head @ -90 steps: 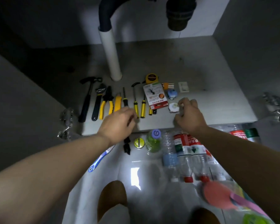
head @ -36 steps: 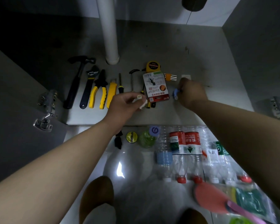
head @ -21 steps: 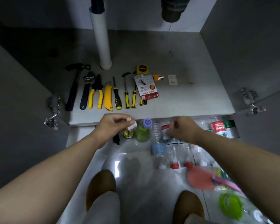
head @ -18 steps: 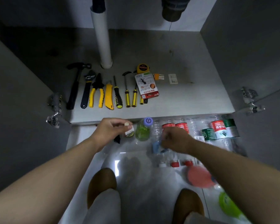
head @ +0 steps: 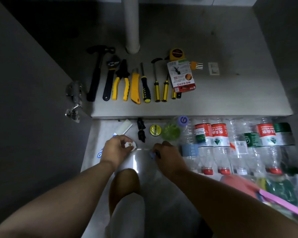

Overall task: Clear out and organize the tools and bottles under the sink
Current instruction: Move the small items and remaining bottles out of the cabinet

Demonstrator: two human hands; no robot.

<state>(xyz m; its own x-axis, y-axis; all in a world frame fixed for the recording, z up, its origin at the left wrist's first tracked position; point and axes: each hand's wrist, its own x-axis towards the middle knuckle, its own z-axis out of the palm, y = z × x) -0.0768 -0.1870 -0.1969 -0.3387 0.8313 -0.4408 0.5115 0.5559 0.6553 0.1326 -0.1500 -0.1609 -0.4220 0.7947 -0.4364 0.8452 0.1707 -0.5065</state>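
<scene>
Under the sink, tools [head: 135, 86] lie sorted in a row on the cabinet base [head: 230, 93]. On the floor [head: 170, 212] in front, the left hand [head: 117, 150] pinches a white piece [head: 130, 145] and the right hand [head: 167, 155] grips a blue piece [head: 152, 154]; bottles [head: 213, 140] lie lined up rightward. Only small bits seem unplaced.

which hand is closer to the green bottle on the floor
Right. The right hand is just this side of the green bottle; the left hand is farther off to its left.
</scene>
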